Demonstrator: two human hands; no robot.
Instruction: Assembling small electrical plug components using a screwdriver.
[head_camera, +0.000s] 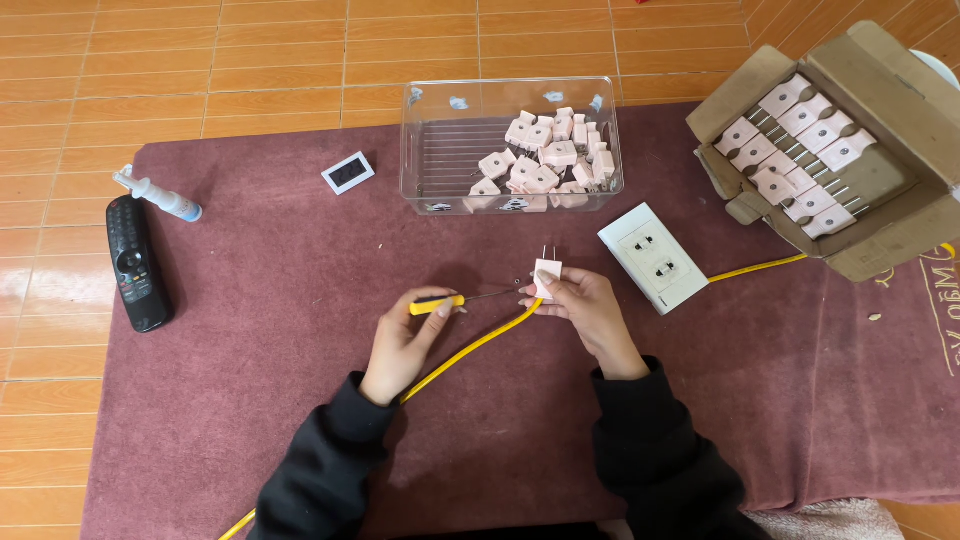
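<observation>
Just left of the white socket box (653, 257): right hand (590, 315) clenched on pale plug (547, 277), left hand (405, 340) gripping yellow-handled screwdriver (437, 305); risk: tip slipping off the tiny screw, jabbing fingers.

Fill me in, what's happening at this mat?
A person sits at a maroon mat. The left hand holds a yellow-handled screwdriver, its tip at a pale pink plug gripped by the right hand. A yellow cable runs up to the plug. More plugs sit in a clear bin and a cardboard box; a white outlet lies nearby.
</observation>
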